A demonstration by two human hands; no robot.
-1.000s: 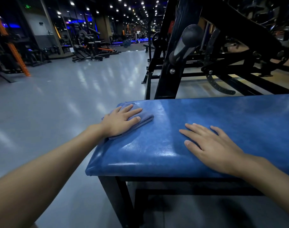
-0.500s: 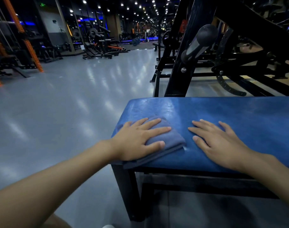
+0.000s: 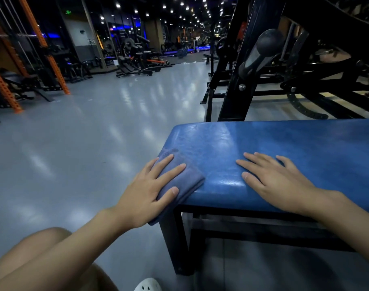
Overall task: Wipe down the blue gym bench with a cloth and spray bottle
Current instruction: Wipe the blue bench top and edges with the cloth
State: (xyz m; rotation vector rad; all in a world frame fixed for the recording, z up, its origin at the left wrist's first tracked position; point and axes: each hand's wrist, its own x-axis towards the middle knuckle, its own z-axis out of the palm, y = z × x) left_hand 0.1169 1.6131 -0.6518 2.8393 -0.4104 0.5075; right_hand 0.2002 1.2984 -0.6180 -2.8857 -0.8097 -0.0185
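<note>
The bench (image 3: 284,139) is a glossy, creased blue vinyl pad, rectangular, on a black metal frame. The right hand (image 3: 278,181) lies flat near its front edge, fingers spread, holding nothing. The left hand (image 3: 150,185), fingers straight, presses a folded, soft blue-grey cloth (image 3: 187,177) onto the front-left corner, where it drapes over the edge.

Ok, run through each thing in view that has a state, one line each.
bench: upright, top glossy.
cloth: folded, lying on the bench's end, overhanging its near edge.
left hand: fingers straight, pressing the cloth.
right hand: flat, fingers spread, resting on the bench.
spray bottle: not in view.
</note>
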